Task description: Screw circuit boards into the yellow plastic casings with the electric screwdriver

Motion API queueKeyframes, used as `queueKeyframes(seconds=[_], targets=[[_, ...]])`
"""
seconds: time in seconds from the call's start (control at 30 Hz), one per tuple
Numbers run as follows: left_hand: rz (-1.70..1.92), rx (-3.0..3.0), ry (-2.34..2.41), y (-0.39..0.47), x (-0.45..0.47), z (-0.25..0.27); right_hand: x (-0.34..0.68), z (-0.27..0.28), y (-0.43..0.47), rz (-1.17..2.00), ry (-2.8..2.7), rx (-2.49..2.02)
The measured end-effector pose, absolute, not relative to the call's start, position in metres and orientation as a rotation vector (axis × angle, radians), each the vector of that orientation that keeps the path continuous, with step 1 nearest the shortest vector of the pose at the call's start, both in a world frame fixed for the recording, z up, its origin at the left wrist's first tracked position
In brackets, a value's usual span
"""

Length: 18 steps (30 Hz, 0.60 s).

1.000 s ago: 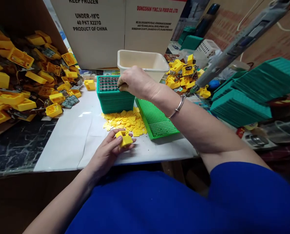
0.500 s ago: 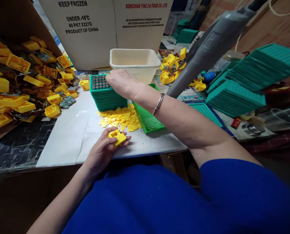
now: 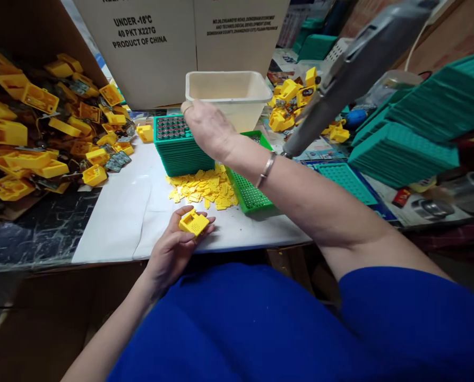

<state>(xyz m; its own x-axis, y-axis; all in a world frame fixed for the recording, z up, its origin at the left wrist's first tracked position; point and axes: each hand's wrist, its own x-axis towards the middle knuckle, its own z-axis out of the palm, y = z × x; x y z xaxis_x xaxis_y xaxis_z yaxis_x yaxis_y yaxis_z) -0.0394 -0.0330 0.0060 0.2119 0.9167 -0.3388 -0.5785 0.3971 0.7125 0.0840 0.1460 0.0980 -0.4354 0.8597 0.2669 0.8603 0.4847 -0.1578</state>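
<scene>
My left hand (image 3: 175,239) is closed around a small yellow plastic case (image 3: 194,223), held near the table's front edge. The case has an open compartment and a patch of tiny holes. My right hand (image 3: 209,127) reaches over the right side of a stack of teal trays (image 3: 187,154). Rows of small round-ended metal cylinders (image 3: 171,127) fill the top tray. The right fingers are bent and pressed together at its far edge; their tips and anything in them are hidden. Flat yellow plastic pieces (image 3: 205,188) lie heaped in front of the stack.
A bright green perforated tray (image 3: 256,199) lies under my right forearm. Behind it stands a cream plastic tub (image 3: 247,109). A grey-wrapped tool (image 3: 340,79) hangs at the right. Wired yellow cases (image 3: 95,175) pile up at the left; more teal trays (image 3: 404,159) stand right.
The view has shifted slightly, moving the scene right. The yellow case has turned a little in my left hand. My right hand stays over the tray stack.
</scene>
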Motion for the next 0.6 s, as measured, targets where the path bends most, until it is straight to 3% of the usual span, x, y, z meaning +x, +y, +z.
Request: queueKeyframes(seconds=[0.3, 0.6], targets=[[1.280, 0.540, 0.917, -0.030, -0.029, -0.003, 0.092, 0.030, 0.036, 0.895, -1.898, -1.126], [1.281, 0.590, 0.972, -0.033, -0.018, -0.002, 0.083, -0.007, 0.013, 0.865, -1.851, -1.144]])
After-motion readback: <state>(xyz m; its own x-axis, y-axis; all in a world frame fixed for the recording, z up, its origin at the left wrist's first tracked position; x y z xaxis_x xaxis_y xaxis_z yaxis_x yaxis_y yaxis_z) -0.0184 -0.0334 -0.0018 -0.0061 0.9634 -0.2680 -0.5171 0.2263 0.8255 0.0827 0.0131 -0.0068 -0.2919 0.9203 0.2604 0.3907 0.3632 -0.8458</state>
